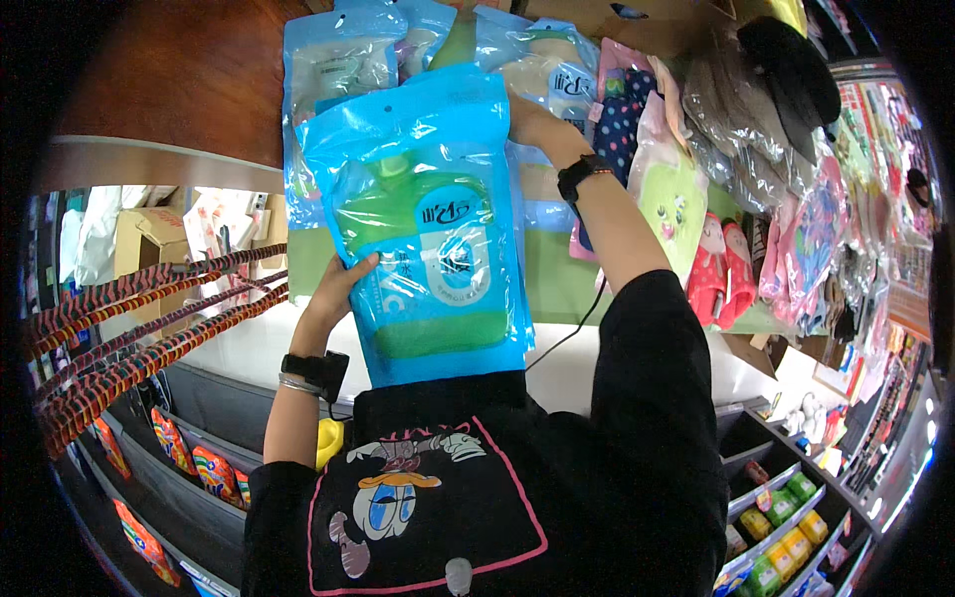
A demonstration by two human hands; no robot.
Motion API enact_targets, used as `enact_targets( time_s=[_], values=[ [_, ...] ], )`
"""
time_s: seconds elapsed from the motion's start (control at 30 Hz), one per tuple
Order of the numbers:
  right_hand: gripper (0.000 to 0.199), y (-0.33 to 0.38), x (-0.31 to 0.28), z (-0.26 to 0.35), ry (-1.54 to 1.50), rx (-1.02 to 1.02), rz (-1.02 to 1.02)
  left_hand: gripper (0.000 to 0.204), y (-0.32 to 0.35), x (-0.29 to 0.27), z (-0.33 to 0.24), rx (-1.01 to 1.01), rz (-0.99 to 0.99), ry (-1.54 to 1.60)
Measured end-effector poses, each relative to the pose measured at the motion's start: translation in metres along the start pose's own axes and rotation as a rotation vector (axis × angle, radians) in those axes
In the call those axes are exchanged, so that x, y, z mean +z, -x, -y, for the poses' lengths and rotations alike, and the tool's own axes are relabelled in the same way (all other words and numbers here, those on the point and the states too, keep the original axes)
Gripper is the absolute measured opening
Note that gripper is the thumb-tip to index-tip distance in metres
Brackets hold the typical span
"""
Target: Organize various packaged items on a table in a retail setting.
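A blue plastic pouch with a clear front, showing a green hot water bottle, stands upright before my chest. My left hand grips its left edge, the thumb on the front face. At the pouch's upper right edge is my right hand; its fingers go out of sight behind the pouch, so their hold is hidden. Other blue pouches lie just beyond, one light blue pouch at the far left and another pouch near my right hand.
Right of the pouches lie a dotted navy item, a green packaged item, red slippers and a black hat. Wrapped striped bars jut in at left. Shelves with orange packets and small yellow-green packs flank me below.
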State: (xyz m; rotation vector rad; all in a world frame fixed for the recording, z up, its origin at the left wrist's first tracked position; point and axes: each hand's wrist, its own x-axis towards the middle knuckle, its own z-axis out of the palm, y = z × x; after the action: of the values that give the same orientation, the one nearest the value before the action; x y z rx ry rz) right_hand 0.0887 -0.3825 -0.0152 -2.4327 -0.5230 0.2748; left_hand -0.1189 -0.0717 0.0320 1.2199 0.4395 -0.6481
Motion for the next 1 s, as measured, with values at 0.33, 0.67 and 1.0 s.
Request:
enact_targets(
  time_s=[0.33,0.67,1.0],
  values=[
    [0.034,-0.037,-0.014,-0.004,0.169,-0.174,0.078,0.053,0.0,0.003,-0.004,0.009,0.033,-0.017],
    [0.028,-0.03,-0.005,-0.016,-0.107,0.02,-0.124,0.056,0.04,0.012,0.001,0.135,-0.103,0.04],
    [0.027,0.036,0.018,0.063,0.574,0.258,-0.166,0.065,0.084,-0.031,0.041,0.045,-0.114,0.132]
  ],
)
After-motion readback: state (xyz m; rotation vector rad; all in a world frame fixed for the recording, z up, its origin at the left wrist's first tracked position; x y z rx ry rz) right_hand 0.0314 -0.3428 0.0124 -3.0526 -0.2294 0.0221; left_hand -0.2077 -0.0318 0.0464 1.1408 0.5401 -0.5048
